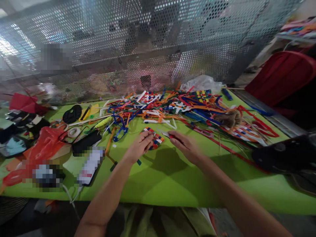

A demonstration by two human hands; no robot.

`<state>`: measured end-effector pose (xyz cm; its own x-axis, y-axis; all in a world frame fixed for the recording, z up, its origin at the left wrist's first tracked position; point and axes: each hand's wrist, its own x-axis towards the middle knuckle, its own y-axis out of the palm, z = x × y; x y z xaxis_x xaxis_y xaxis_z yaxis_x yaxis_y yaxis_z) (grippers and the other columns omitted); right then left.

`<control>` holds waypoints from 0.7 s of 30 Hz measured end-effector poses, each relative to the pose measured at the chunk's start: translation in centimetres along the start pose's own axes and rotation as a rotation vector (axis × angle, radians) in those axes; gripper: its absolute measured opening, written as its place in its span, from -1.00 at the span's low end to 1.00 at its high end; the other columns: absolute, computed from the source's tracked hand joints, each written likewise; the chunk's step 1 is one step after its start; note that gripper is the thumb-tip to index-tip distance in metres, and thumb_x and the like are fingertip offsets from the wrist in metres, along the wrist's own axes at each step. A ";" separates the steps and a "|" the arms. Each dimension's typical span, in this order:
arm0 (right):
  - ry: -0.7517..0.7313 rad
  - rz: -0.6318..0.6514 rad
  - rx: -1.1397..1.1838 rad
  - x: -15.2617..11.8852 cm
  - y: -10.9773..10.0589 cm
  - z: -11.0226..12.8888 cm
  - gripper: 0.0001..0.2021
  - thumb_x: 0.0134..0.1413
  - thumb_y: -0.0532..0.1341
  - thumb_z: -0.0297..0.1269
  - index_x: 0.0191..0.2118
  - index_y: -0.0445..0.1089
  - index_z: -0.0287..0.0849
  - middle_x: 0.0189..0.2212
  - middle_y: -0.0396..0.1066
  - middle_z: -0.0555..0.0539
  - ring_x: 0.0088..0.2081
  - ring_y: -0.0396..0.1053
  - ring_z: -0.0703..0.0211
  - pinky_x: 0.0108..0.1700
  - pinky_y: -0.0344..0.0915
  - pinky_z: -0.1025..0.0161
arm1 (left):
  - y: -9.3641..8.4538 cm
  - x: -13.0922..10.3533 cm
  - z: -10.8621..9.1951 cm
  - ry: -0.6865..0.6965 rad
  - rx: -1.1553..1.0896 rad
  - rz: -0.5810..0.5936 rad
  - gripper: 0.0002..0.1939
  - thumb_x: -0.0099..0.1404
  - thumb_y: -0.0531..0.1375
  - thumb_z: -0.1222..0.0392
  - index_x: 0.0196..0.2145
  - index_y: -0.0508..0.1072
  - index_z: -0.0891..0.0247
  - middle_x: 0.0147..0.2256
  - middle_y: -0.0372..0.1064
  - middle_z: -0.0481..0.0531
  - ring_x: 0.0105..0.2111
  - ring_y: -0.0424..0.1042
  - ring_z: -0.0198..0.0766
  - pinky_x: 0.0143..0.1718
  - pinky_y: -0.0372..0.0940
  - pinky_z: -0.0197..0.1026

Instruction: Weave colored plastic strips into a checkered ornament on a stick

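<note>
My left hand point(145, 141) is closed on a small multicoloured woven square point(158, 141), made of red, blue, green, orange and white strips. To its right, my right hand point(184, 144) grips a small knife point(166, 134) with a red handle and a thin pale blade. The blade points left, close to the upper right edge of the woven square; whether it touches is hard to tell. Both hands are above the green tabletop point(170, 187). The left fingers cover part of the woven square. A short dark green strip point(139, 162) lies below the left hand.
A tangle of coloured strips point(138, 110) stretches across the back, before a perforated metal panel point(118, 59). At left are a phone point(91, 166) with a cable, a black case point(86, 142), a tape roll point(74, 132) and a red plastic bag point(44, 144). Rightward lies a fibre bundle point(228, 118).
</note>
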<state>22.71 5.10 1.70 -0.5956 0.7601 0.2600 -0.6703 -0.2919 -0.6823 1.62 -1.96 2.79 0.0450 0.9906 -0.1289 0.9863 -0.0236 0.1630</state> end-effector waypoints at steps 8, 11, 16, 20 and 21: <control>-0.060 0.001 -0.027 -0.3 0.1 0.7 -0.54 0.29 -0.03 0.05 0.00 0.40 -0.17 -0.31 0.51 -0.14 -0.34 0.43 0.11 -0.32 0.26 0.26 | -0.1 -0.3 -0.1 0.019 -0.094 -0.007 -0.67 0.21 0.25 -0.06 -0.27 0.37 0.28 -0.71 0.10 -0.25 -0.79 0.03 -0.52 -0.71 -0.02 -0.40; -0.079 0.021 -0.039 -0.4 0.1 0.9 -0.55 0.30 -0.03 0.03 0.01 0.40 -0.17 -0.32 0.51 -0.15 -0.35 0.42 0.13 -0.33 0.25 0.27 | 0.0 -0.4 -0.2 0.000 -0.120 -0.018 -0.65 0.18 0.28 -0.06 -0.29 0.36 0.28 -0.71 0.09 -0.25 -0.79 0.01 -0.54 -0.71 -0.05 -0.41; -0.125 0.043 -0.062 -0.5 0.5 0.9 -0.56 0.32 -0.03 -0.02 0.05 0.38 -0.19 -0.27 0.52 -0.16 -0.33 0.43 0.13 -0.32 0.24 0.28 | 0.0 -0.2 0.0 -0.023 -0.122 -0.015 -0.62 0.12 0.32 -0.07 -0.34 0.35 0.29 -0.66 0.08 -0.24 -0.75 -0.02 -0.57 -0.71 -0.10 -0.42; -0.126 0.036 -0.076 -0.6 0.5 0.9 -0.58 0.32 -0.03 -0.04 0.05 0.38 -0.17 -0.25 0.53 -0.16 -0.31 0.45 0.13 -0.32 0.24 0.29 | -0.1 -0.1 0.1 -0.045 -0.114 -0.006 -0.61 0.10 0.34 -0.08 -0.36 0.34 0.28 -0.66 0.07 -0.23 -0.74 -0.03 -0.56 -0.71 -0.09 -0.43; -0.127 0.034 -0.077 -0.6 0.5 0.9 -0.58 0.33 -0.03 -0.05 0.05 0.38 -0.17 -0.24 0.53 -0.16 -0.31 0.45 0.14 -0.32 0.24 0.29 | -0.1 -0.1 0.1 -0.049 -0.112 -0.003 -0.61 0.09 0.34 -0.08 -0.37 0.34 0.28 -0.66 0.07 -0.23 -0.74 -0.03 -0.56 -0.71 -0.10 -0.43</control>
<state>22.34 4.02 1.81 -0.6717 0.6697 0.3167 -0.6157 -0.2670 -0.7414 1.48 -2.06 2.72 0.0527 0.9829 -0.1766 0.9628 -0.0031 0.2703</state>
